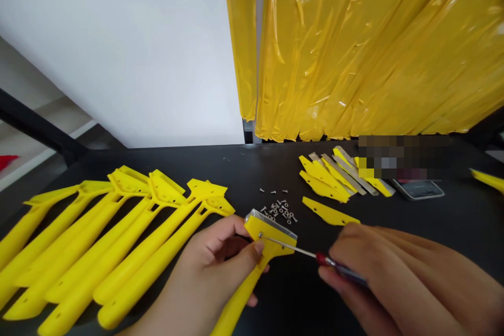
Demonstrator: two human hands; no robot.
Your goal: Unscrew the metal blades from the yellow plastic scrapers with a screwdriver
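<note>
My left hand (220, 257) is closed around the head of a yellow scraper (271, 233), whose handle slants down toward me. A thin metal blade (271, 220) lies along the scraper's top edge. In my right hand (389, 268) is a screwdriver (323, 259) with a red and dark handle. Its shaft crosses the scraper head, and the tip meets a small screw (260, 235) near the left end. Just beyond the scraper, loose screws and nuts (280, 210) are scattered on the black table. A yellow cover plate (329, 212) lies by my right hand.
Several yellow scraper handles (157, 236) lie side by side at the left. Farther back right is a pile of yellow plates and metal blades (342, 173), beside a phone-like device (419, 189). Yellow plastic sheeting (354, 52) and a white panel (137, 52) stand behind the table.
</note>
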